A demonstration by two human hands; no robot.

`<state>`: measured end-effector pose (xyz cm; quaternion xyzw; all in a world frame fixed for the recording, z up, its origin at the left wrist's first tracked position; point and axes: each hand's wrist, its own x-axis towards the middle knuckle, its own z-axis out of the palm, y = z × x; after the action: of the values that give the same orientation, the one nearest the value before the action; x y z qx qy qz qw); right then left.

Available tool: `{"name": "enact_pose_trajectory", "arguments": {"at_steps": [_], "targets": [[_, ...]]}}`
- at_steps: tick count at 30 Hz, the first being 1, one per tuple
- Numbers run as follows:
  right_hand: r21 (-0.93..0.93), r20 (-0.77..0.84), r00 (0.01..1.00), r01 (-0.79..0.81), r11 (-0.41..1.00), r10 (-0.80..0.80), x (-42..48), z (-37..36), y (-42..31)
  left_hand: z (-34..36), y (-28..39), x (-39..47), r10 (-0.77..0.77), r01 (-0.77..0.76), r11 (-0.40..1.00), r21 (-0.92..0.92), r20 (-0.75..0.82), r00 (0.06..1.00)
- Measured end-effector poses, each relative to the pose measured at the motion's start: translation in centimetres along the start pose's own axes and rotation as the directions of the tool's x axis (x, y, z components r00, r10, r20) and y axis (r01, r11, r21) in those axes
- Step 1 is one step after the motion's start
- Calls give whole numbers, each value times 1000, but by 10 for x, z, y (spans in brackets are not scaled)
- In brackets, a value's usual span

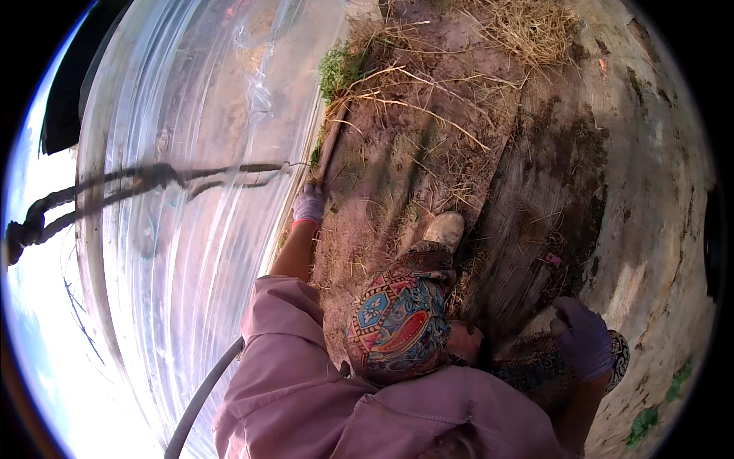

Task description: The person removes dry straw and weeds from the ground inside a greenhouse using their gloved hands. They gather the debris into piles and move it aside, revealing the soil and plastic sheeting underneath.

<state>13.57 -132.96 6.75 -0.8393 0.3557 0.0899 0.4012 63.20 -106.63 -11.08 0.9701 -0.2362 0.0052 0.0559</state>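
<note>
My left hand, in a thin pale glove with a red cuff, reaches to the foot of a clear plastic sheet wall. It rests against the near end of a brown pole that runs along the base of the wall. Its fingertips are partly hidden, so a grip cannot be made out. Green weeds grow just beyond the fingers. My right hand, gloved in pale purple, hovers beside my bent right leg with its fingers curled. No object shows in it, though the palm is turned away.
Dry straw lies heaped at the top, with loose stalks over the soil. A leafy green plant stands by the wall. Dark, dirty ground sheeting stretches to the right. A grey hose or pipe curves beside my left sleeve.
</note>
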Motion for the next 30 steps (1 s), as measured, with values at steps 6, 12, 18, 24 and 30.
{"name": "enact_pose_trajectory", "arguments": {"at_steps": [6,12,18,24,30], "targets": [[-47,51,994,-95,994,97,27,3,-1,-9,-6,36,-92,85,994,61,124,988],[-103,67,990,-117,988,124,43,3,-7,35,13,44,-11,12,996,84,-13,1000],[-130,129,979,-142,981,158,52,1,-12,31,27,72,-136,136,991,-12,7,991],[-159,131,979,-132,978,154,53,2,-5,28,33,83,285,-300,950,-87,-155,946],[-146,256,926,-248,958,279,66,-8,-5,61,63,200,28,-30,827,-562,-13,1000]]}}
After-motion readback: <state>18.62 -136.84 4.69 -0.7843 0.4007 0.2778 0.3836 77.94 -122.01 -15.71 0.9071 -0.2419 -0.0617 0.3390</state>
